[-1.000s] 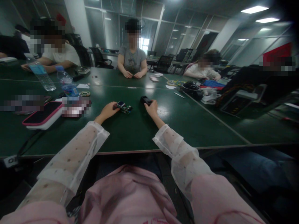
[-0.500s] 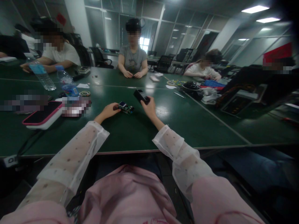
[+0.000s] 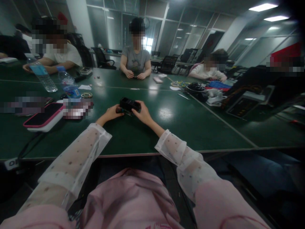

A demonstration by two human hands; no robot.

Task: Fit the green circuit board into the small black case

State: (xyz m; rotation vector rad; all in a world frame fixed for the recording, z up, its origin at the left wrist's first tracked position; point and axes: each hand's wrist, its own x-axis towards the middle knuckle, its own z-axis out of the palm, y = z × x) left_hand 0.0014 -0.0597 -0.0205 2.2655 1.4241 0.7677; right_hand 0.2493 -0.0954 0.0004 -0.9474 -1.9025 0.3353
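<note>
My right hand (image 3: pixel 142 113) is closed on a black rectangular plastic case (image 3: pixel 130 104), tilted over a small circuit board (image 3: pixel 128 113). My left hand (image 3: pixel 112 114) grips the board by its left end, fingers closed. Most of the board, with its little screen, is hidden under the case; only a lower edge shows. Case and board are very near each other, and I cannot tell whether they are joined. Both hands are just above the dark green table (image 3: pixel 133 136), in front of my body.
Left of my hands are a pink-rimmed phone on a white box (image 3: pixel 44 119), a tape roll (image 3: pixel 86 95) and two water bottles (image 3: pixel 43 74). A pen (image 3: pixel 184 96) and a heap of cables and bags (image 3: pixel 209 95) are at right. Other people sit across the table.
My right hand has moved left with the black case, bringing it over the circuit board and covering its screen. My left hand has stayed in place on the board.
</note>
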